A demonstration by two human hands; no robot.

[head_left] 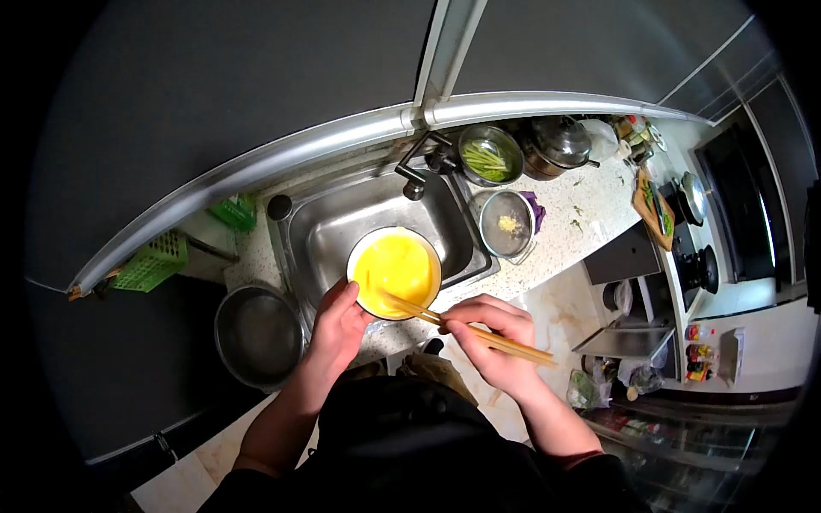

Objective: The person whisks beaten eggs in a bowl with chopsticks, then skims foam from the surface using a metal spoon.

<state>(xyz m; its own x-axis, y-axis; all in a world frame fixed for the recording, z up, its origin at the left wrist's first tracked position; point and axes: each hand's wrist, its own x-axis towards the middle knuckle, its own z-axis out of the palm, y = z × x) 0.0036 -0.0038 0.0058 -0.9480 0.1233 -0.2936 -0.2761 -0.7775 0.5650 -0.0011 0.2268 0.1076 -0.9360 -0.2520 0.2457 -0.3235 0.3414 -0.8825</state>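
A round bowl [439,272] holds bright yellow liquid that looks like beaten egg [398,265]. It is over the front edge of the steel sink [329,227]. My left hand [339,321] grips the bowl's lower left side, thumb at the rim. In my right hand [496,338] is a pair of wooden chopsticks [513,348], fingers closed around them. Their tips dip into the yellow liquid near the bowl's lower right side.
Past the sink stands a faucet [414,181]. To the right are a metal bowl of green vegetable pieces [487,158], a lidded pot [560,141] and a dish with minced pale bits [507,224]. A cutting board [654,209] lies farther right. A dark basin [256,338] sits left.
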